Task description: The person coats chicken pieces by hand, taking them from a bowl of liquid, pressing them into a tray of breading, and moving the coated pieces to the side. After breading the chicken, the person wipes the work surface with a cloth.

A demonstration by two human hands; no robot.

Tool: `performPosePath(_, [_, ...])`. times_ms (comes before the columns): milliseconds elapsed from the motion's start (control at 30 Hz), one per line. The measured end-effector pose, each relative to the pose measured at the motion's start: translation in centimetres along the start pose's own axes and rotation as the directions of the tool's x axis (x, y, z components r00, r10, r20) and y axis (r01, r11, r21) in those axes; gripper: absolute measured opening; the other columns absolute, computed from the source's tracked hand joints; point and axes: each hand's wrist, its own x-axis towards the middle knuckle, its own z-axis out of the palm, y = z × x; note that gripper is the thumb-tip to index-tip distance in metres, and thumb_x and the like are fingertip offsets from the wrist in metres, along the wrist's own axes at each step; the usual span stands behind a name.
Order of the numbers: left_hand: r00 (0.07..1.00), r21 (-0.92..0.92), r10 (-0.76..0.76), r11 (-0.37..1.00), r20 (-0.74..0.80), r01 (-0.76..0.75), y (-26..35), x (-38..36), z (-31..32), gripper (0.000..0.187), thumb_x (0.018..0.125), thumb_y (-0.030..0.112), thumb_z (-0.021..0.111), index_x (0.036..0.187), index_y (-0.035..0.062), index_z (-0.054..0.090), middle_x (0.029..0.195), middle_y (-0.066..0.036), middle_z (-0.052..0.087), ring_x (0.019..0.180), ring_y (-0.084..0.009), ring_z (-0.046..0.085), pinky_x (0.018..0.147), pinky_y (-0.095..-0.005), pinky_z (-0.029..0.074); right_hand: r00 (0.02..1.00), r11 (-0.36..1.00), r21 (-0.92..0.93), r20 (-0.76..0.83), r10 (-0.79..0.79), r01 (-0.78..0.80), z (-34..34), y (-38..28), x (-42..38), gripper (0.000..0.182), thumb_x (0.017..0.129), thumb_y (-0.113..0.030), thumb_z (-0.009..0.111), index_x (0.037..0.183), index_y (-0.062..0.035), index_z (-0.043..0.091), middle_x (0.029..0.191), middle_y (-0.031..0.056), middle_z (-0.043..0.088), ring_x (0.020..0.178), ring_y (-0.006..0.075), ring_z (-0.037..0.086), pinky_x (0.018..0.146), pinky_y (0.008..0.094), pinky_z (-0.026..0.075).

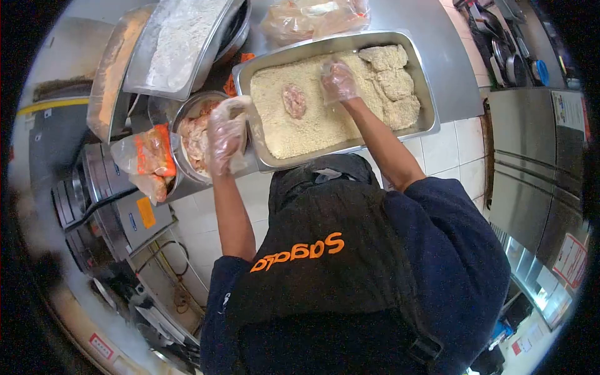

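My left hand, in a clear plastic glove, hovers between the steel bowl of raw meat and the crumb tray's left edge. Its fingers are curved and apart, with pale coating on them; I see nothing held. My right hand, also gloved, is down at the breadcrumbs with its fingers curled in; what they enclose is hidden. A flat pink piece of raw meat lies on the crumbs to the left of that hand. Several coated pieces are lined up along the right side of the steel tray.
A container of white flour and one of orange powder stand at the upper left. A plastic bag with orange print rests by the bowl. Another bag sits behind the tray. A steel cabinet stands at the right.
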Motion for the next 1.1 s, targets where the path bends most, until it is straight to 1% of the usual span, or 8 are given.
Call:
performPosePath(300, [0.885, 0.786, -0.458, 0.518, -0.076, 0.336, -12.6, -8.6, -5.4, 0.042, 0.077, 0.034, 0.054, 0.105, 0.0022, 0.056, 0.113, -0.022, 0.051, 0.106, -0.0326, 0.050, 0.089, -0.0406, 0.039, 0.717, 0.916, -0.263, 0.696, -0.037, 0.302, -3.0, 2.0, -0.7, 0.027, 0.073, -0.027, 0.058, 0.089, -0.0065, 0.065, 0.085, 0.0167, 0.063, 0.076, 0.0308, 0.062, 0.068, 0.0402, 0.049])
performPosePath(433, [0.722, 0.796, -0.662, 0.541, 0.202, 0.273, -14.9, -7.2, -4.6, 0.040, 0.073, 0.036, 0.055, 0.090, 0.0014, 0.065, 0.102, -0.022, 0.059, 0.098, -0.0315, 0.057, 0.083, -0.0407, 0.044, 0.536, 0.883, -0.436, 0.711, 0.455, -0.171, -3.1, 11.2, -6.9, 0.022, 0.085, -0.017, 0.047, 0.099, -0.0030, 0.056, 0.080, 0.0096, 0.061, 0.069, 0.0183, 0.059, 0.064, 0.0344, 0.048])
performPosePath(600, [0.777, 0.631, -0.608, 0.670, 0.164, 0.391, -21.3, -5.5, -3.1, 0.033, 0.074, 0.030, 0.051, 0.085, 0.0028, 0.066, 0.095, -0.019, 0.062, 0.088, -0.0285, 0.060, 0.077, -0.0376, 0.047, 0.378, 0.964, -0.045, 0.924, -0.060, 0.262, -8.4, -2.7, -7.4, 0.062, 0.079, -0.014, 0.059, 0.134, -0.0126, 0.031, 0.135, 0.0104, 0.039, 0.119, 0.0269, 0.043, 0.104, 0.0350, 0.029])
performPosePath(667, [0.779, 0.579, -0.600, 0.706, 0.183, 0.407, -23.5, -4.9, -2.4, 0.030, 0.072, 0.028, 0.053, 0.083, 0.0029, 0.065, 0.093, -0.017, 0.062, 0.085, -0.0275, 0.060, 0.074, -0.0375, 0.047, 0.316, 0.972, -0.061, 0.939, 0.133, -0.229, -6.8, -4.5, -6.1, 0.067, 0.077, -0.020, 0.065, 0.133, -0.0084, 0.032, 0.128, 0.0129, 0.045, 0.115, 0.0267, 0.045, 0.101, 0.0354, 0.032])
performPosePath(733, [0.772, 0.548, -0.596, 0.731, 0.222, 0.406, -25.0, -4.2, -2.2, 0.027, 0.070, 0.026, 0.055, 0.081, 0.0030, 0.064, 0.091, -0.016, 0.062, 0.082, -0.0265, 0.059, 0.071, -0.0374, 0.046, 0.302, 0.349, 0.199, 0.915, 0.269, -0.916, -5.1, -5.1, -5.4, 0.062, 0.079, -0.027, 0.062, 0.130, -0.0039, 0.036, 0.125, 0.0131, 0.046, 0.110, 0.0245, 0.047, 0.096, 0.0335, 0.037])
performPosePath(833, [0.777, 0.517, -0.575, 0.760, 0.254, 0.394, -26.8, -3.9, -2.0, 0.023, 0.068, 0.024, 0.058, 0.077, 0.0032, 0.063, 0.087, -0.015, 0.063, 0.077, -0.0250, 0.059, 0.067, -0.0373, 0.046, 0.271, 0.332, 0.157, 0.903, 0.334, -0.930, -6.5, -8.8, -0.2, 0.051, 0.081, -0.032, 0.056, 0.121, -0.0016, 0.047, 0.119, 0.0154, 0.051, 0.104, 0.0244, 0.051, 0.087, 0.0335, 0.042])
performPosePath(1033, [0.919, 0.622, -0.380, 0.747, 0.108, 0.236, -32.5, -3.9, -0.2, 0.017, 0.062, 0.018, 0.064, 0.070, 0.0036, 0.062, 0.080, -0.011, 0.063, 0.068, -0.0220, 0.057, 0.059, -0.0371, 0.045, 0.745, 0.950, -0.039, 0.611, 0.268, -0.310, 3.9, -1.4, 5.7, 0.038, 0.080, -0.034, 0.056, 0.094, 0.0005, 0.060, 0.098, 0.0149, 0.062, 0.091, 0.0233, 0.056, 0.076, 0.0386, 0.042])
performPosePath(1100, [0.944, 0.069, -0.326, 0.944, 0.044, 0.323, -29.4, -6.8, -2.3, 0.017, 0.064, 0.018, 0.064, 0.073, 0.0041, 0.063, 0.083, -0.010, 0.063, 0.071, -0.0204, 0.058, 0.061, -0.0368, 0.046, 0.705, 0.995, -0.095, 0.704, 0.081, -0.020, 7.4, -3.4, 7.7, 0.039, 0.080, -0.036, 0.056, 0.091, 0.0006, 0.060, 0.097, 0.0154, 0.062, 0.090, 0.0233, 0.056, 0.074, 0.0390, 0.042])
